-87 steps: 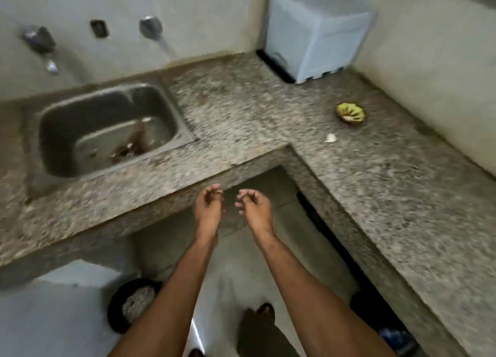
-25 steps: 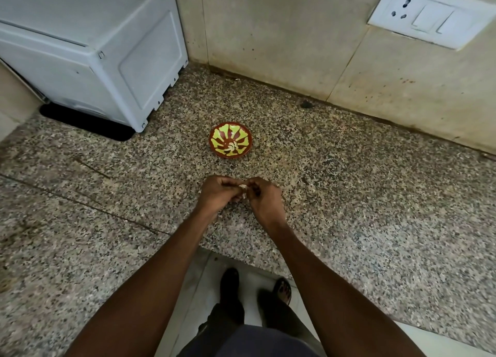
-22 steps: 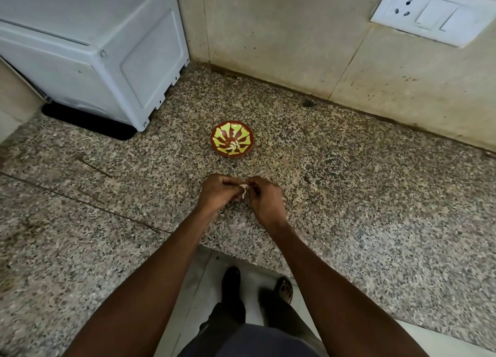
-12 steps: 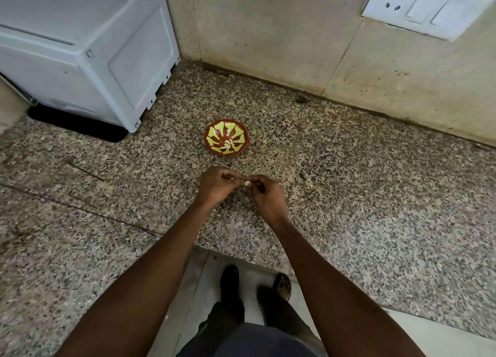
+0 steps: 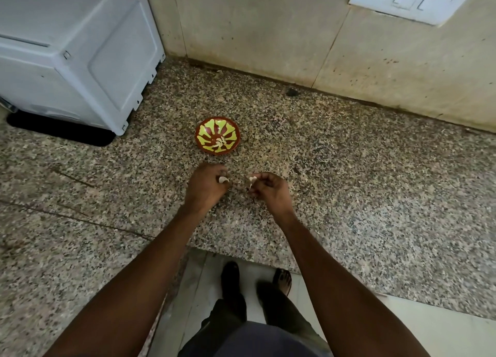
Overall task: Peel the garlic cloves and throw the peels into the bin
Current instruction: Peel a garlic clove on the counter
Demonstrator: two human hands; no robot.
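Observation:
A small red bowl with a yellow pattern [image 5: 217, 136] stands on the speckled granite counter [image 5: 349, 185] and holds a few pale garlic cloves [image 5: 219, 143]. Just in front of it, my left hand [image 5: 206, 187] pinches a small pale garlic piece [image 5: 223, 180] at its fingertips. My right hand [image 5: 268, 190], a short gap to the right, pinches a white garlic piece with loose peel [image 5: 251, 180]. Which piece is clove and which is peel is too small to tell. No bin is in view.
A white boxy appliance [image 5: 75, 51] stands at the counter's back left. A beige tiled wall with a white switch plate [image 5: 410, 0] runs behind. The counter's front edge lies below my wrists; my feet [image 5: 255, 279] stand on the pale floor.
I turned from the sink corner to the bowl. In the last second my hands, joined on one garlic piece, have pulled apart, each now holding a pale piece.

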